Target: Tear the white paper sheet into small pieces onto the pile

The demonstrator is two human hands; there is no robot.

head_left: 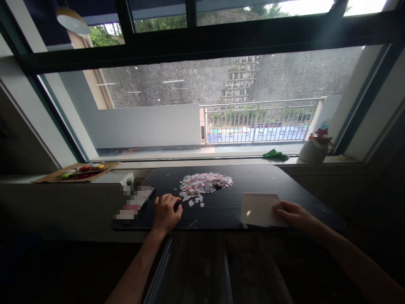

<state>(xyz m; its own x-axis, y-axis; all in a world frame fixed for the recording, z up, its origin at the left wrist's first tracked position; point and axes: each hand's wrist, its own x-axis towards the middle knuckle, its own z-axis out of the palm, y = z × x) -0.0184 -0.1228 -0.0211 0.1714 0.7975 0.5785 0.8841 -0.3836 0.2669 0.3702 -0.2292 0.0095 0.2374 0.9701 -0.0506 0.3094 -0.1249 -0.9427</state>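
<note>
A heap of small pale pink and white pieces point(205, 183) lies on the dark table point(253, 175), with a few loose pieces at its near side. Left of these, my left hand point(167, 211) rests by the table's front edge, its fingers bent and apart with nothing held. My right hand point(289, 213) grips the right side of a white rectangular tray or box point(259, 207) at the table's front edge. The fingers partly cover the tray's right side.
A partly blurred flat item point(146, 194) lies at the table's left end. Beyond it are a brown board point(53, 176) with colourful things and a white radiator point(114, 178). Green cloth point(275, 155) and a white pot point(313, 151) stand on the windowsill.
</note>
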